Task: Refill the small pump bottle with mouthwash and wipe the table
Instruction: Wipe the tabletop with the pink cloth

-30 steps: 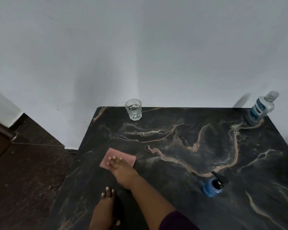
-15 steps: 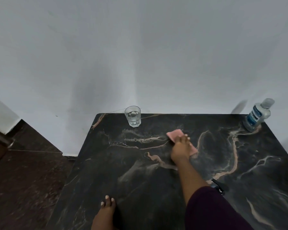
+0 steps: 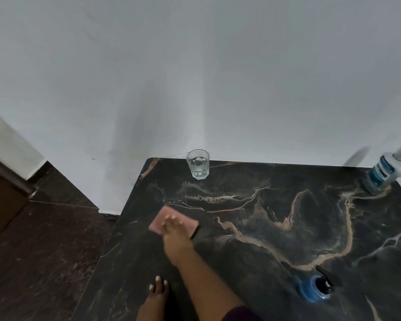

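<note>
My right hand (image 3: pixel 176 232) presses flat on a pink cloth (image 3: pixel 159 222) at the left middle of the dark marble table (image 3: pixel 276 246); its fingers look straight and blurred. My left hand (image 3: pixel 156 295) rests on the table near the front edge with fingers straight. The small blue pump bottle (image 3: pixel 315 288) with a black pump stands at the front right. The clear mouthwash bottle (image 3: pixel 386 173) with a blue label stands at the back right corner.
A glass of water (image 3: pixel 198 164) stands at the table's back edge against the white wall (image 3: pixel 195 77). Dark stone floor (image 3: pixel 37 251) lies left of the table, with a brown door (image 3: pixel 2 200) at the far left.
My right hand swept the pink cloth from the table's back middle to the left middle. The left hand has stayed in place.
</note>
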`<move>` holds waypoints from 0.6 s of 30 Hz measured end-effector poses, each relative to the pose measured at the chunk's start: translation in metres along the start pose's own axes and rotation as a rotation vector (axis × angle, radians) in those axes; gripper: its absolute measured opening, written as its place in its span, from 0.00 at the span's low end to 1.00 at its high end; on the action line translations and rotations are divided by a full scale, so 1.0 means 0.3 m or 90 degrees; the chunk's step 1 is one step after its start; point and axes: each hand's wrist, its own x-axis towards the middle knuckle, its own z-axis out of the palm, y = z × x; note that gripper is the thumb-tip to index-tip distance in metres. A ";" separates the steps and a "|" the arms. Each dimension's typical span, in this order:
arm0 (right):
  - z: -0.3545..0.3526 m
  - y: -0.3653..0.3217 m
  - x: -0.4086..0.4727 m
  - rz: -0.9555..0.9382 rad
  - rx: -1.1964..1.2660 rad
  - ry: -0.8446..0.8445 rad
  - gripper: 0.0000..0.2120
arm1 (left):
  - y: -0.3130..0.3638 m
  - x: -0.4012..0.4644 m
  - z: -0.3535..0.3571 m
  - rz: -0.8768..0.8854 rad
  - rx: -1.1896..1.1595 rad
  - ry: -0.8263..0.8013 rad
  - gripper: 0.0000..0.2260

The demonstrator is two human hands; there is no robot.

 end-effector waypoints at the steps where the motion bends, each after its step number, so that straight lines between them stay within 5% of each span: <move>1: 0.015 -0.027 -0.040 -0.054 0.007 -0.010 0.27 | -0.002 0.007 0.021 -0.052 -0.084 -0.075 0.45; 2: 0.019 -0.035 -0.087 -0.108 0.011 -0.025 0.27 | -0.026 0.005 0.015 -0.019 -0.010 -0.048 0.26; 7: -0.012 0.118 -0.316 -0.230 0.045 -0.031 0.26 | -0.010 0.029 0.067 -0.087 -0.003 -0.138 0.26; 10: -0.063 0.288 -0.397 -0.097 0.012 0.008 0.29 | -0.020 0.062 0.063 -0.106 0.028 -0.181 0.25; 14: -0.165 0.470 -0.388 0.191 -0.002 0.063 0.29 | -0.023 0.044 0.054 -0.068 0.045 -0.207 0.39; 18: -0.205 0.508 -0.324 0.343 0.000 0.063 0.30 | -0.021 0.026 0.048 -0.059 0.018 -0.177 0.42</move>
